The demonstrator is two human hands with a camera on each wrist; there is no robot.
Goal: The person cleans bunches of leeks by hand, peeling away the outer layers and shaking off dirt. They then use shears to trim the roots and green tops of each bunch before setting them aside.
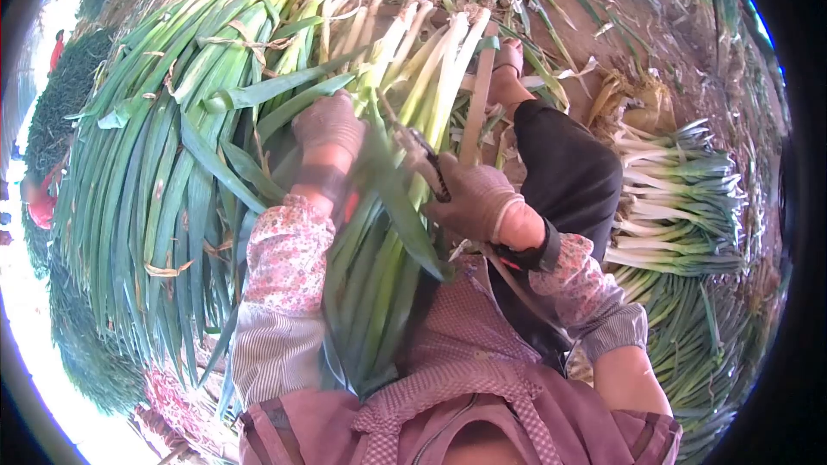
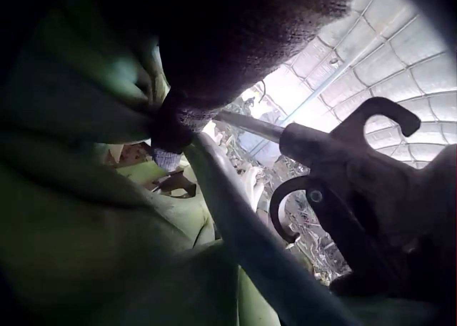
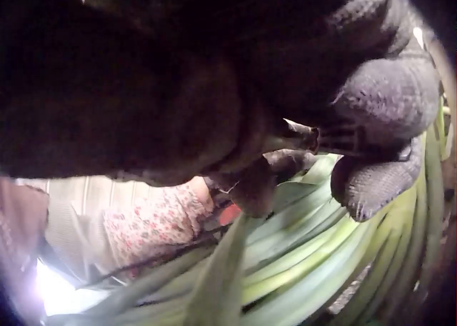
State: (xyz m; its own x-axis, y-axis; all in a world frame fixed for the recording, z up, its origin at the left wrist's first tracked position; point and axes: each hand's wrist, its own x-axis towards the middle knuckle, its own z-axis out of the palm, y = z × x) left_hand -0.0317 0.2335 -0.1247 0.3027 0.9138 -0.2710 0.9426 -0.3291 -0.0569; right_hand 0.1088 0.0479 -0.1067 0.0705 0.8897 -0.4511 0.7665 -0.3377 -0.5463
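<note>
In the head view my gloved left hand (image 1: 330, 127) grips green leek leaves (image 1: 293, 108) beside a bundle of leeks (image 1: 366, 267) that lies toward my lap. The left wrist view shows a gloved fingertip (image 2: 168, 154) curled against a leaf. My gloved right hand (image 1: 474, 198) holds a dark tool (image 1: 422, 155) with hooked parts. In the left wrist view the tool's metal rod (image 2: 250, 124) reaches toward the left hand's fingers. A loose leaf (image 1: 401, 207), blurred, hangs between both hands. Gloved fingers (image 3: 385, 97) of the right hand curl in the right wrist view, over the leeks.
A large heap of leeks (image 1: 164, 164) fills the left side, roots away from me. Bundled leeks (image 1: 672, 198) with white stems lie at the right. A pale bar (image 1: 478, 103) stands by my bare foot (image 1: 508, 60). Leaf scraps litter the soil (image 1: 594, 43) ahead.
</note>
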